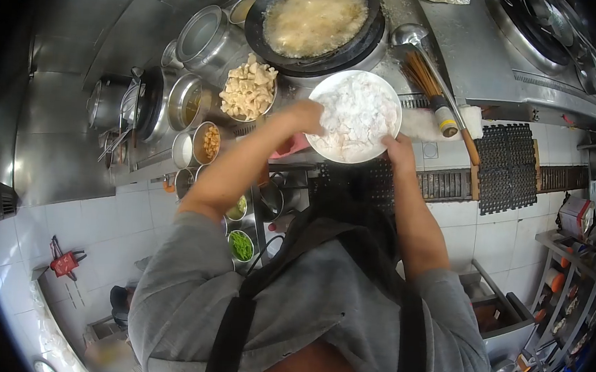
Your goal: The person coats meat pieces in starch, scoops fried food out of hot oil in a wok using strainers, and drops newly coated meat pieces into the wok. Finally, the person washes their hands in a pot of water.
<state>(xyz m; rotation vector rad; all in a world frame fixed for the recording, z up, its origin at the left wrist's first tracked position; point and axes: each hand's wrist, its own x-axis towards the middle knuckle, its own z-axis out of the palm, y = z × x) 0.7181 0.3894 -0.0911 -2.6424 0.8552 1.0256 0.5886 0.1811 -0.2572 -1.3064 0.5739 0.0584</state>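
A round white bowl [312, 145] full of pieces coated in white powder [358, 111] is held in front of me, just below a black wok. My right hand [400, 152] grips its lower right rim, thumb over the edge. My left hand [308, 116] reaches over the left rim with curled fingers at the powder; what they hold, if anything, is hidden. The wok [255, 27] contains bubbling, foamy oil [315, 20]. Left of the white bowl stands a container heaped with pale golden fried-looking pieces [249, 87].
A steel ladle [450, 82] and a bamboo wok brush [429, 88] lie right of the bowl. Metal pots [201, 35] crowd the left. Small tubs include one of orange-brown bits [211, 142] and one of chopped greens [240, 245]. Black mats [508, 169] cover part of the floor.
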